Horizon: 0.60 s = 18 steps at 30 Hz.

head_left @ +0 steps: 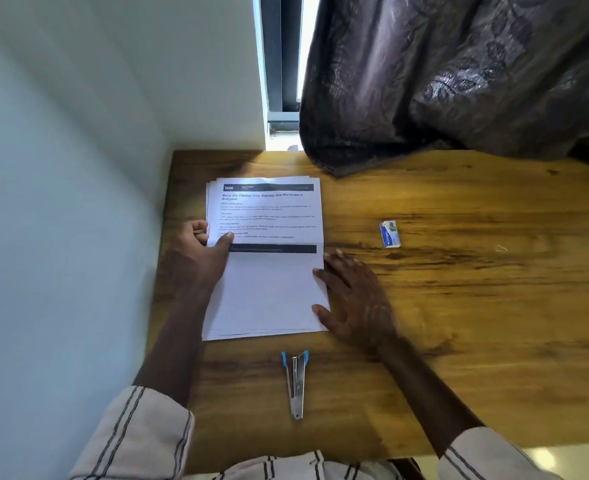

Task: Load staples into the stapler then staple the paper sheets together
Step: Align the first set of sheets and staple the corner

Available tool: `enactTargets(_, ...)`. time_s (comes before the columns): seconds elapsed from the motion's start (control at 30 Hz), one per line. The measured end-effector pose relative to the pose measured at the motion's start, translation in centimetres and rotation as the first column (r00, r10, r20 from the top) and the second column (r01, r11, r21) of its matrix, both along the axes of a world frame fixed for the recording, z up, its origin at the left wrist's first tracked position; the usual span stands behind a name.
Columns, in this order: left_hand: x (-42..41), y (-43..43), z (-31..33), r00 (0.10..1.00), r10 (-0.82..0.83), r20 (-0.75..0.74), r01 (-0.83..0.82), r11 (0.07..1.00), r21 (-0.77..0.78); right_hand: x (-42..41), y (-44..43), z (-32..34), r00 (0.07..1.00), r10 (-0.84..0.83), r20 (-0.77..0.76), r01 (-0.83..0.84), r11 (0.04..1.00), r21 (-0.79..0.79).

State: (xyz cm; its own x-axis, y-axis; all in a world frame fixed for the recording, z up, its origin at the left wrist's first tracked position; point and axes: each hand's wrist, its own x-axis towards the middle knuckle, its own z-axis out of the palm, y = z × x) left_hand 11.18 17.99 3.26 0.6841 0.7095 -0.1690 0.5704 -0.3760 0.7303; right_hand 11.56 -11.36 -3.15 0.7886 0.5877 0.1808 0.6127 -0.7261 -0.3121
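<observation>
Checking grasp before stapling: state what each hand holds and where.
Left hand pinches the paper stack at its left edge, thumb on top. Right hand only rests against its right edge.

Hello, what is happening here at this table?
A person is squaring up a stack of printed paper sheets on a wooden table. The left hand pinches the stack's left edge, thumb on top; the right hand presses flat against its right edge. The stapler lies untouched near the person, and a small staple box sits off to the right. Nothing is stapled yet, as far as I can see.
</observation>
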Motion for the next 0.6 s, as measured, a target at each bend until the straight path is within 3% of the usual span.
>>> enactTargets(0.3,-1.0,1.4,1.0,0.984,-0.051,0.171,0.096,0.959,-0.267,-0.1,0.2,0.1,0.999,-0.052,-0.017,0.050,0.993,-0.103)
enactTargets(0.43,-1.5,2.0,1.9,0.967,-0.132,0.219,0.189,0.946,-0.265,-0.1,0.3,0.2,0.998,-0.059,-0.023,0.055,0.989,-0.135)
enactTargets(0.5,-1.6,1.9,3.0,0.948,-0.168,0.269,0.245,0.928,-0.282,-0.2,0.5,0.2,0.995,-0.084,-0.050,0.082,0.996,-0.046)
enactTargets(0.6,-1.7,1.1,5.1,0.905,-0.213,0.367,0.343,0.876,-0.339,-0.6,1.6,1.3,0.958,-0.213,-0.190,0.260,0.926,0.275)
